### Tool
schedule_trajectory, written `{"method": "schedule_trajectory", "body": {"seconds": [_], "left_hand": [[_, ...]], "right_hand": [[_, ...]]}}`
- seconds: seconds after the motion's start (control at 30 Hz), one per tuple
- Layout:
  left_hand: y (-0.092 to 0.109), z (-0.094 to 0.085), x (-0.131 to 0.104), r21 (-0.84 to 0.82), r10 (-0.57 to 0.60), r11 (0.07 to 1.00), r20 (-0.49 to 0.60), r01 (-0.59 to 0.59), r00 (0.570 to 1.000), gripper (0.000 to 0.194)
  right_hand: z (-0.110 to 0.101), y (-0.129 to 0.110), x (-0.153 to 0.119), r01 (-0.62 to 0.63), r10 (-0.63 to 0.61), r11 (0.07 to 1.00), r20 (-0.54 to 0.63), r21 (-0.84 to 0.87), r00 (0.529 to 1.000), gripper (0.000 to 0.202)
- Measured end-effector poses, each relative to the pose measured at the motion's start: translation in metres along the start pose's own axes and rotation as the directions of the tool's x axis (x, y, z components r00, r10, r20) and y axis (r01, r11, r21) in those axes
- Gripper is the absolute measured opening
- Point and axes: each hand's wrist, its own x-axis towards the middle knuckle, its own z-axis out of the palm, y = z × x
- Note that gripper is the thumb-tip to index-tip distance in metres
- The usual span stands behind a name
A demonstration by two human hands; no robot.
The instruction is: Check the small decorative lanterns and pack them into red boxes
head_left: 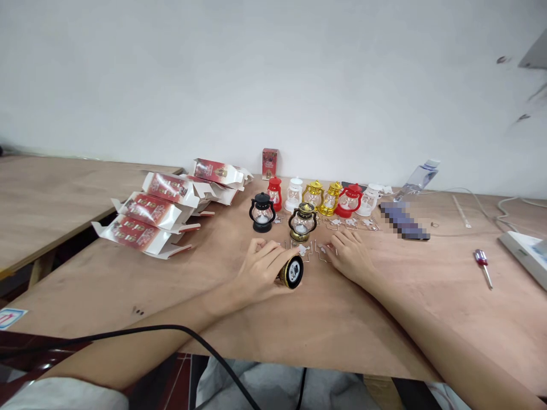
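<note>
My left hand (262,267) is wrapped round a small bronze lantern (294,272), tipped on its side with its round black-rimmed base facing me. Most of the lantern's body is hidden behind the fingers. My right hand (349,255) rests low over the table, its fingers curled with the thumb and index fingertips at a thin bent wire piece (321,250). Just beyond the hands stand an upright bronze lantern (303,223) and a black lantern (262,213). Several more bent wire pieces with small pale tags (351,222) lie on the table between the hands and the back row.
Red, white and gold lanterns (315,196) stand in a row at the back. Opened red-and-white boxes (147,216) pile up on the left; one closed box (269,164) is by the wall. A phone (404,221), bottle (417,179) and screwdriver (482,262) lie right. A black cable (183,328) crosses my left forearm.
</note>
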Motion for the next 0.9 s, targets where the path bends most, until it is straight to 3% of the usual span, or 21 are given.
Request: {"method": "schedule_trajectory", "body": {"seconds": [0.1,0.2,0.3,0.53,0.77,0.9], "left_hand": [[0.000,0.000,0.000,0.001,-0.008,1.000,0.009,0.008,1.000,0.048],[0.001,0.000,0.000,-0.015,0.013,1.000,0.006,-0.013,1.000,0.048],[0.003,0.000,0.001,-0.027,0.039,0.999,0.007,-0.039,0.999,0.043],[0.006,0.000,0.001,-0.024,0.066,0.998,0.009,-0.065,0.998,0.041],[0.006,0.001,-0.001,0.011,0.112,0.994,0.025,-0.112,0.993,0.039],[0.007,0.002,-0.002,0.040,0.151,0.988,0.018,-0.151,0.988,0.038]], "right_hand": [[-0.009,-0.015,-0.001,-0.002,0.037,0.977,-0.159,0.215,0.987,0.017],[-0.020,-0.039,-0.002,0.136,-0.028,0.898,-0.255,0.417,0.967,0.008],[-0.029,-0.060,-0.003,0.261,-0.117,0.829,-0.303,0.494,0.946,0.005],[-0.037,-0.068,-0.004,0.374,-0.203,0.811,-0.384,0.449,0.901,0.008],[-0.038,-0.067,-0.003,0.392,-0.243,0.823,-0.370,0.411,0.897,0.010],[-0.040,-0.066,-0.001,0.467,-0.355,0.832,-0.358,0.301,0.863,0.016]]}}
